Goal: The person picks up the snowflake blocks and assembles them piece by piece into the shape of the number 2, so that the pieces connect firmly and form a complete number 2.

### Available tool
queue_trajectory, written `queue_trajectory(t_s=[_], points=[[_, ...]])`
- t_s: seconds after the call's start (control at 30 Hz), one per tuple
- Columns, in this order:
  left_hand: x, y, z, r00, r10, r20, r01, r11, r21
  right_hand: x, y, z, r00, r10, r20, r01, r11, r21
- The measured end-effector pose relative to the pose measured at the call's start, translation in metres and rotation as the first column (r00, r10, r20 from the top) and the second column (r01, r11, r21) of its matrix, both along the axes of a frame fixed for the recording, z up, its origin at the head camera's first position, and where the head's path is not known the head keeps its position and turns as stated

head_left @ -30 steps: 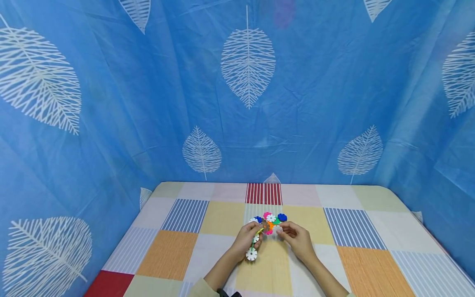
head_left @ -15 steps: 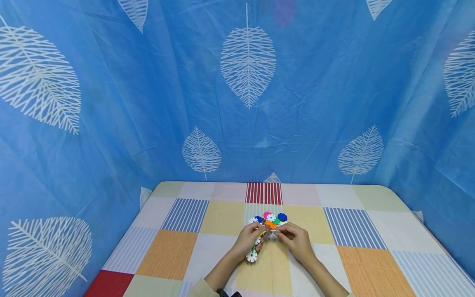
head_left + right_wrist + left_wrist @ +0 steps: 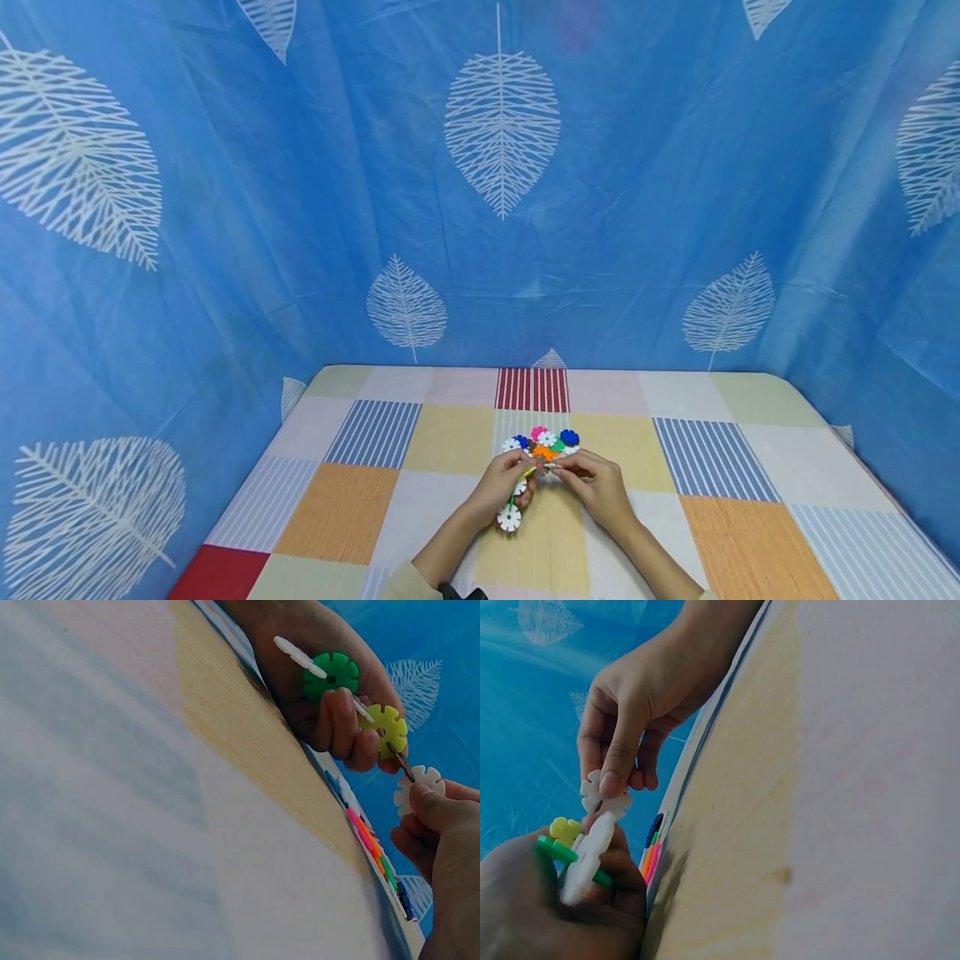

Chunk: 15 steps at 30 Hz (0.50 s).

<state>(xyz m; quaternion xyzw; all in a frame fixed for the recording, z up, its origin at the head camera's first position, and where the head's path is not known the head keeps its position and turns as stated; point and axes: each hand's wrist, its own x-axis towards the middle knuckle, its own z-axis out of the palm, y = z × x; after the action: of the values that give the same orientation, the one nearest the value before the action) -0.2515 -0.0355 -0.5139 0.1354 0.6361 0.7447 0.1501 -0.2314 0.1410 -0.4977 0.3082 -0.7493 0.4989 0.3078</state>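
Note:
My left hand point(image 3: 495, 487) grips a chain of notched plastic snowflake discs. Along it are a white disc point(image 3: 509, 518) at the near end, a green disc point(image 3: 334, 673), another white one mostly behind the fingers, a yellow disc point(image 3: 387, 724) and a brown disc point(image 3: 403, 763) seen edge-on. Between thumb and fingers, my right hand point(image 3: 602, 487) pinches a separate white disc point(image 3: 429, 777) by its edge. That disc meets the brown one at the chain's far end, the two crossing at an angle in the right wrist view.
Loose discs lie in a small cluster just beyond the hands, among them an orange disc point(image 3: 545, 452), a blue disc point(image 3: 570, 437) and a pink disc point(image 3: 539, 432). The table point(image 3: 420, 517) wears a patchwork cloth, with a blue leaf-print curtain point(image 3: 600, 208) around it.
My right hand has come slightly left, bringing its white disc up to the brown disc and turning it edge-on to the head view. The left hand has tilted the chain a little.

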Motion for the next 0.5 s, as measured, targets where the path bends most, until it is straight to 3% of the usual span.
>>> queue_trajectory(t_s=[0.13,0.23,0.37,0.5], points=[[-0.001,0.000,-0.001,0.998,0.060,0.017,-0.060,0.998,0.006,-0.013,0.006,-0.019,0.996,-0.025,0.083,0.027,0.999,-0.020],[-0.003,0.001,-0.001,0.995,0.098,0.035,-0.099,0.995,0.033,-0.023,0.013,-0.028,0.979,-0.083,0.187,0.091,0.995,-0.039],[-0.004,0.001,-0.001,0.991,0.115,0.068,-0.119,0.991,0.064,-0.034,0.020,-0.026,0.930,-0.227,0.291,0.239,0.971,-0.009],[-0.004,0.000,0.000,0.988,0.122,0.097,-0.130,0.988,0.082,-0.049,0.024,-0.024,0.869,-0.352,0.348,0.343,0.935,0.089]])
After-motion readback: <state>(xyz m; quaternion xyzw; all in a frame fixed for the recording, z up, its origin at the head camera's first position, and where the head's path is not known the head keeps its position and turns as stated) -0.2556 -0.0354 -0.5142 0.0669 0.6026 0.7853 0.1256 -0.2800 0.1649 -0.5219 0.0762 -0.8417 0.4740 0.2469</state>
